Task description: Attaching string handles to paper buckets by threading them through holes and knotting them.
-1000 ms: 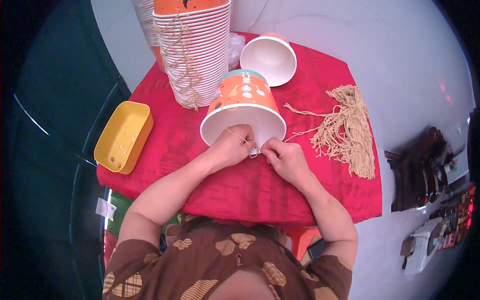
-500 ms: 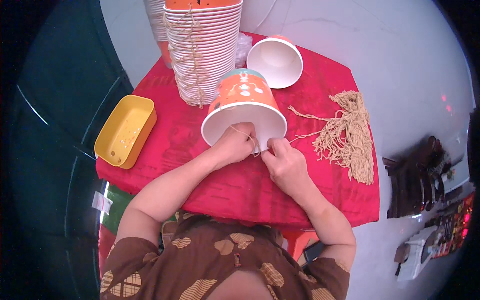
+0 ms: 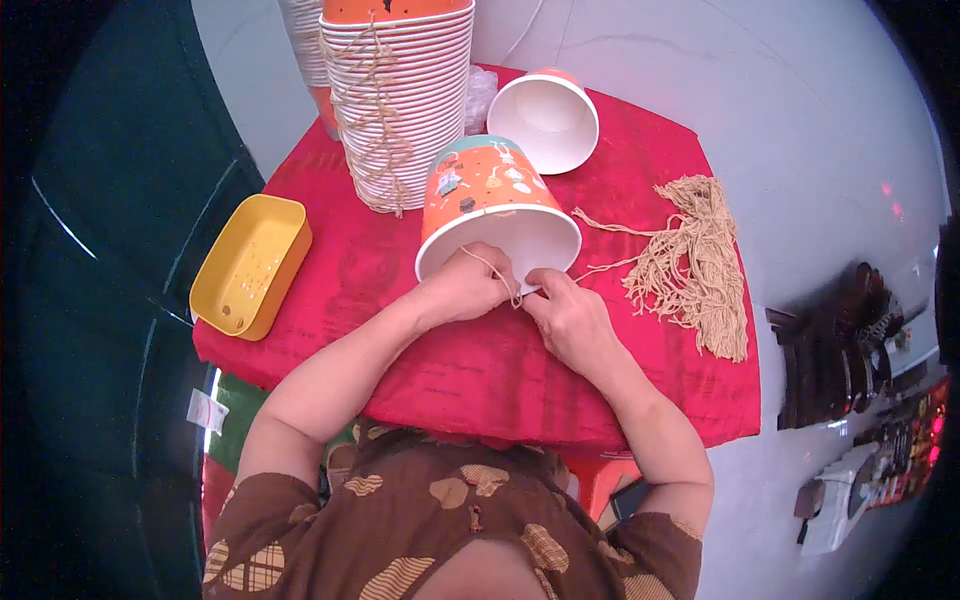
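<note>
An orange paper bucket (image 3: 497, 180) with white printed shapes and a pale green base lies tilted on its side, its white mouth toward me. My left hand (image 3: 472, 285) reaches into the mouth at the lower rim, fingers closed on a thin tan string (image 3: 492, 266) that runs over the back of the hand. Across from it, my right hand (image 3: 572, 322) is pinched at the same rim, thumb and forefinger together beside the string's small loop. Fingertips of both hands partly hide the string and the rim there.
A tall stack of nested paper buckets (image 3: 425, 110), with string ends hanging down its side, stands behind on the red tablecloth (image 3: 460, 385). Another bucket (image 3: 545, 125) lies beyond. At right is a bundle of tan strings (image 3: 700, 280); at left, a yellow tub (image 3: 250, 265) holds small bits.
The bucket has turned a little and shifted slightly right, showing more of its printed side. Both hands stay at the lower rim with the string.
</note>
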The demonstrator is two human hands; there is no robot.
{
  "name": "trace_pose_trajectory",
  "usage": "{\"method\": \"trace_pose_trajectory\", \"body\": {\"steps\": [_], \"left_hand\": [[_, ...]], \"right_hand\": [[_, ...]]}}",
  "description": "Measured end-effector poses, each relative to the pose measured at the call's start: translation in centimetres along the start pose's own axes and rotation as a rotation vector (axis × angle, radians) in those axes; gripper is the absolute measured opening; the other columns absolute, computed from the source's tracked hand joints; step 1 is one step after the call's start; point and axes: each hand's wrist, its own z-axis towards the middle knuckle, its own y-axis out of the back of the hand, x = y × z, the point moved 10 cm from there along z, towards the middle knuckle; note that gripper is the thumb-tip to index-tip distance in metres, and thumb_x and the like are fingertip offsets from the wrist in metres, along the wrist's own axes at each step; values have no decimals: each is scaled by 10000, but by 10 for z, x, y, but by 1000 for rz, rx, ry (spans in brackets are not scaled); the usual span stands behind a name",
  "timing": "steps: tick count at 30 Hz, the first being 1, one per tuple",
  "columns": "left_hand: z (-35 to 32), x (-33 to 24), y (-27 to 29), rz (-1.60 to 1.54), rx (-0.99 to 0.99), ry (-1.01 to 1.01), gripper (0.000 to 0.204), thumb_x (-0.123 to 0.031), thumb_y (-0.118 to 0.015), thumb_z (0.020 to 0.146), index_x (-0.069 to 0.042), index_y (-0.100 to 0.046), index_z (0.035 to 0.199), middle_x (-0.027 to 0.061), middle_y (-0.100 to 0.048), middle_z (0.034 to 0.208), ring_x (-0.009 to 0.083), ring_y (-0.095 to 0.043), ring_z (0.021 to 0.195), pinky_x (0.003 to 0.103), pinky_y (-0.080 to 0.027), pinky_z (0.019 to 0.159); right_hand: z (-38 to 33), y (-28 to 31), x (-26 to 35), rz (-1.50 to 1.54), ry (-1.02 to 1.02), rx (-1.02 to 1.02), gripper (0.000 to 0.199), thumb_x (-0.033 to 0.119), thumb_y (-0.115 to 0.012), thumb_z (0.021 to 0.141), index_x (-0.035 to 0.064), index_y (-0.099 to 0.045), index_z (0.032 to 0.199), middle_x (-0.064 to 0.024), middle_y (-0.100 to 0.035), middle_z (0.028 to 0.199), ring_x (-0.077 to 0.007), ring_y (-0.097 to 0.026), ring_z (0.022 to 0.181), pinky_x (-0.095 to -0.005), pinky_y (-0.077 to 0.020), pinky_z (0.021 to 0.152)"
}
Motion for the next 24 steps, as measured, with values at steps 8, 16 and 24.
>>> {"method": "trace_pose_trajectory", "body": {"steps": [8,16,24], "left_hand": [[-2,-5,-18,-417,126,54,174,-138,-602,928,-31,-632,795,-6,-580,694,72,-527,624,234,-442,564],[2,-4,-4,3,-74,-57,140,-103,-608,875,18,-665,835,117,-672,752,170,-626,694,340,-501,651],[-2,-8,-8,59,-24,-71,83,-73,-618,826,6,-644,820,179,-663,794,289,-651,763,388,-505,691]], "right_hand": [[-2,-2,-8,73,-44,-20,116,10,-624,772,23,-656,882,-134,-621,1011,-281,-655,754,-371,-539,588],[-1,-4,-7,83,-41,1,166,-21,-594,723,9,-638,880,-136,-615,1011,-287,-656,760,-379,-542,593],[-3,-9,-15,125,-79,-15,155,-12,-594,756,8,-583,909,-140,-594,994,-315,-646,738,-405,-533,589]]}}
